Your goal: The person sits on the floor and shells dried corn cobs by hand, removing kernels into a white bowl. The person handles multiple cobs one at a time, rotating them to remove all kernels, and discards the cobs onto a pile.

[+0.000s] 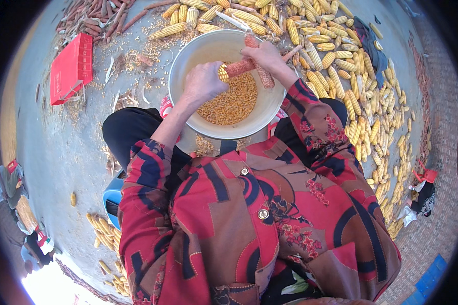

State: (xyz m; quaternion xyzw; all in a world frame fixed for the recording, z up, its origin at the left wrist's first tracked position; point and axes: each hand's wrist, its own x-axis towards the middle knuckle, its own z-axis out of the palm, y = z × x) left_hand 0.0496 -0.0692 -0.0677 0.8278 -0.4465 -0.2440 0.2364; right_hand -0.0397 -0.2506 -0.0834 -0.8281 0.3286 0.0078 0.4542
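A large metal basin [181, 110] with loose corn kernels [233, 103] in its bottom stands between the knees. Over its left half, my left hand [207, 81] grips a partly shelled corn cob [238, 68]; yellow kernels remain at the end by the fingers, and the rest is bare and reddish. My right hand [265, 57] is closed around a bare red corncob [265, 76] that crosses the other cob, the two touching above the kernels. The right hand's palm side is hidden.
Yellow ears of corn [360, 103] lie heaped beyond the basin and down the right. Bare cobs [99, 17] are piled at the upper left, near a red paper bag [70, 68]. Scattered kernels and husks lie on the concrete floor. A blue stool [112, 194] shows beside the left hip.
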